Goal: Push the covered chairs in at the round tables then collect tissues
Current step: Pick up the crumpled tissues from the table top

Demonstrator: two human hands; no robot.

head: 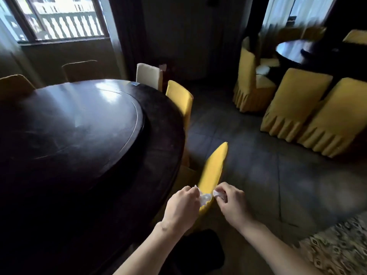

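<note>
White, seemingly crumpled tissue [204, 198] scraps

No text, label, brand, number or sign can be read anywhere.

Dim room. Floor [258, 175]: dark grey tiles, faint sheen. Patterned carpet [337, 247] at lower right corner. Window [59, 18] upper left, dark frame, white balustrade outside, bright daylight. Dark curtain [127, 32] just beside it. Back wall [178, 36] in shadow. Second window [282, 14] upper right behind sheer curtain. Daylight glare reflected on dark polished surfaces.
</note>
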